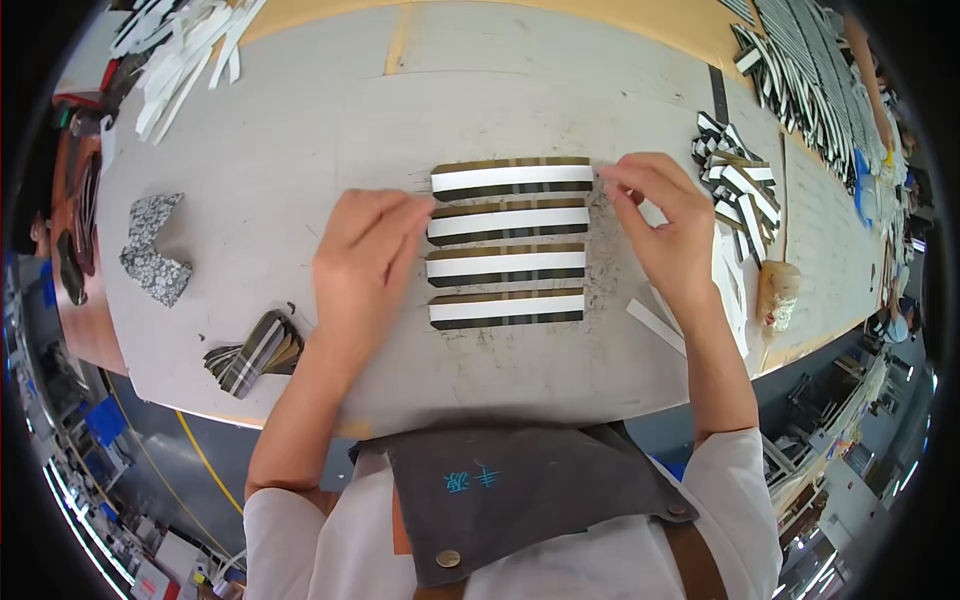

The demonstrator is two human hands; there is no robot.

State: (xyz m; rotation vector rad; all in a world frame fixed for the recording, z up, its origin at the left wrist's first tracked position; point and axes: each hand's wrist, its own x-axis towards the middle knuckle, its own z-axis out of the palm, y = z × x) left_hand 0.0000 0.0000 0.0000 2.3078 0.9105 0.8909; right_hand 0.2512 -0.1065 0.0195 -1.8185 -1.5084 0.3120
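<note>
Several fabric strips lie in a stacked row in front of me, each with a white band on dark plaid cloth; the top strip (500, 180) is farthest from me and the bottom strip (505, 308) nearest. My left hand (365, 260) is closed, its fingertips at the left ends of the upper two strips; whether they grip cloth is hidden. Beside the top strip's right end, my right hand (665, 215) pinches thumb and forefinger together. Anything between those fingertips is too small to make out.
On the left sit a folded bundle of plaid strips (258, 355) and a patterned grey cloth piece (155, 245). To the right are a pile of finished-looking strips (740, 185), white strips (728, 290) and a small amber container (778, 295). White strips (200, 50) heap at far left.
</note>
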